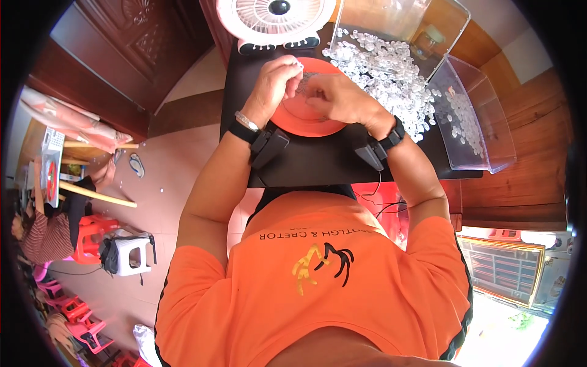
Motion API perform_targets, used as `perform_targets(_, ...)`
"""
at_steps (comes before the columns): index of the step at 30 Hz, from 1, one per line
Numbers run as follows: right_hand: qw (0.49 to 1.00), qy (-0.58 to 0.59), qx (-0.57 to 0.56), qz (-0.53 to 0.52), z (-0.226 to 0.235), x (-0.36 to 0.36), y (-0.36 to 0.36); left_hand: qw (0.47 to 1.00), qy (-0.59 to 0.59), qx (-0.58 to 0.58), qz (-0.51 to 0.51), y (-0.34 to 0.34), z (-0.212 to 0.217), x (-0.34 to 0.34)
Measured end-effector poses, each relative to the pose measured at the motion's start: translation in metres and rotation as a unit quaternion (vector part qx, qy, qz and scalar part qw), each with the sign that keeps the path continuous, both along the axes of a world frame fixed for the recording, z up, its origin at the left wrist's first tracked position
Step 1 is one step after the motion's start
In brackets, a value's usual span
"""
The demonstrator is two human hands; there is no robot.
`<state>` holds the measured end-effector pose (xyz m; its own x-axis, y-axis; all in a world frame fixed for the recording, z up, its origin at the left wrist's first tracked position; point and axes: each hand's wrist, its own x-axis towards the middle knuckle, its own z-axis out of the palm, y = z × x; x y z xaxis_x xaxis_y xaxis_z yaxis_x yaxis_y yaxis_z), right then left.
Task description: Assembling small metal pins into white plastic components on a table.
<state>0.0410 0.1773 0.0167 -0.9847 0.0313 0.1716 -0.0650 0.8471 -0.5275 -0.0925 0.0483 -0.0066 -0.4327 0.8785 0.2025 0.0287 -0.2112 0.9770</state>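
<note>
Both bare forearms run forward from the sleeves of an orange shirt (324, 257), elbows out wide, angling inward over a dark table (306, 162). A black wristband (244, 129) on the left wrist, another black wristband (394, 136) on the right, each with a dark box on its inner side; a thin cable hangs below the right one.

Left hand (272, 84): wrist bent inward, fingers curled, tips drawn together on a small white piece (299, 65). Right hand (350, 101): back turned up, thumb and fingers bent toward the left hand, just short of it. Its fingertips are partly hidden and blurred, so I cannot tell whether they grip anything.

Beneath both, a round orange-red plate (312, 127). The hands stand in the way of its upper middle; the near rim shows plainly.

Just right of the plate, a loose heap of small clear-white pieces (397, 79) spreads over the table. Right of that, a clear tray (498, 137) with more such pieces inside. Behind the heap, a clear bin (455, 52) crowds the far right corner. Far left of the table, a white fan (244, 18).

Well off to the left: a white stool (130, 257), a seated co-worker in a striped top (49, 238), a dark wooden door (122, 49).
</note>
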Motion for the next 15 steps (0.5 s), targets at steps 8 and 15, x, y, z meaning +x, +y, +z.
perform_targets(8, 0.96, 0.016, -0.253, -0.119, 0.005, 0.013, 0.021, 0.999, 0.029, -0.028, -0.029, 0.005, 0.003, 0.017)
perform_targets(15, 0.957, 0.0, -0.273, -0.1, -0.004, 0.014, 0.031, 0.998, 0.034, -0.025, -0.044, 0.008, -0.001, 0.022)
